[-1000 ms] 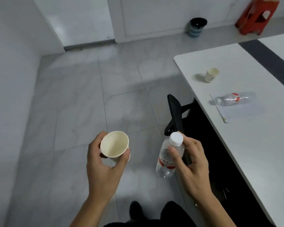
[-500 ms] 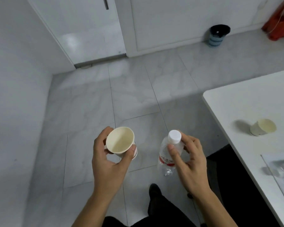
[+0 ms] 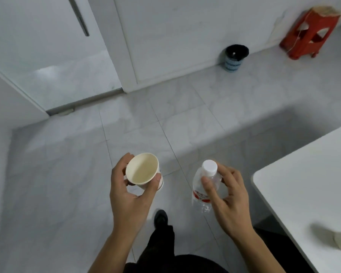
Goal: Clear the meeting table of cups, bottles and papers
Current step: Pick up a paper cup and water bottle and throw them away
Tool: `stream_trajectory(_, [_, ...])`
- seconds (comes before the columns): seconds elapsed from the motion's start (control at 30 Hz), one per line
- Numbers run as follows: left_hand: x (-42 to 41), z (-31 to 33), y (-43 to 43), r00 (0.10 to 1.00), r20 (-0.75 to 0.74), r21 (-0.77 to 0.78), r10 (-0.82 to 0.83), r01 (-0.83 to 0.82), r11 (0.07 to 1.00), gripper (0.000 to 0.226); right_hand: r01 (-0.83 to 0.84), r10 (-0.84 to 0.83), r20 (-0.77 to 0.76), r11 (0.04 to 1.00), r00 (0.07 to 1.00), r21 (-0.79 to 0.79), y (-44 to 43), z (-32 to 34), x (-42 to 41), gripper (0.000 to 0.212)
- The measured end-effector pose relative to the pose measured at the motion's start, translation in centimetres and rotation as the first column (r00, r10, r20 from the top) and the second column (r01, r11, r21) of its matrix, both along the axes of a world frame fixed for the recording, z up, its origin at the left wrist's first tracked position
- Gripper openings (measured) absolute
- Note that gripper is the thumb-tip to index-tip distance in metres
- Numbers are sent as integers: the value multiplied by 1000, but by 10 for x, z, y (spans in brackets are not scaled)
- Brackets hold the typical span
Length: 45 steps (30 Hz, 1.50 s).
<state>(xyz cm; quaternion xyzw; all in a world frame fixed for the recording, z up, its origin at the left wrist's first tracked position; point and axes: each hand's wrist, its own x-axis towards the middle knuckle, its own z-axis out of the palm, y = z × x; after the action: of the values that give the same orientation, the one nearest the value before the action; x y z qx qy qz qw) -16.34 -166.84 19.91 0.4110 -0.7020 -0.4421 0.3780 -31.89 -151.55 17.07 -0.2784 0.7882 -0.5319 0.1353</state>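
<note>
- My left grip (image 3: 130, 198) grasps the paper cup (image 3: 143, 170), mouth up; right grip (image 3: 230, 200) pinches the bottle (image 3: 202, 186), cap up.
- I judge the bin (image 3: 234, 58) ahead-right, well apart, nearer the right grip.

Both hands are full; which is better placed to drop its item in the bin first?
Probably the right hand: it grips the bottle on the side where the bin stands, ahead and rightward. The left hand, holding the paper cup, sits farther from it.

Left hand (image 3: 129, 196) curled in grip, right hand (image 3: 229, 201) pinching
</note>
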Motion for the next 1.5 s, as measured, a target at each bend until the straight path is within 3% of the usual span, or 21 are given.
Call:
stream_trajectory(0.2, [-140, 19, -130, 976, 1, -19, -219, 219, 975, 79, 199, -199, -11, 980, 980, -12, -99, 19, -106, 41])
stream_trajectory(0.43, [-310, 4, -219, 921, 52, -45, -387, 389, 920, 75, 388, -386, 34, 917, 922, -90, -172, 1, -251, 30])
stream_trajectory(0.63, [-479, -2, -289, 922, 75, -42, -379, 383, 923, 74, 431, -424, 85, 897, 902, -101, -242, -7, -420, 38])
stream_trajectory(0.87, [-646, 10, -380, 949, 58, -24, -311, 313, 950, 78, 411, -389, 165, 903, 906, -128, -330, 21, -613, 30])
stream_trajectory(1.03, [-772, -20, -450, 956, 67, 36, -285, 283, 959, 74, 447, -411, 238, 886, 880, -123, -393, -9, -743, 30])
stream_trajectory(1.17, [-894, -35, -519, 950, 40, 33, -310, 309, 950, 74, 508, -464, 273, 854, 843, -114, -457, -21, -860, 30])
stream_trajectory(1.5, [-1190, 12, -632, 869, 63, -37, -490, 493, 869, 72, 628, -584, 265, 768, 767, -126, -550, 15, -1110, 43])
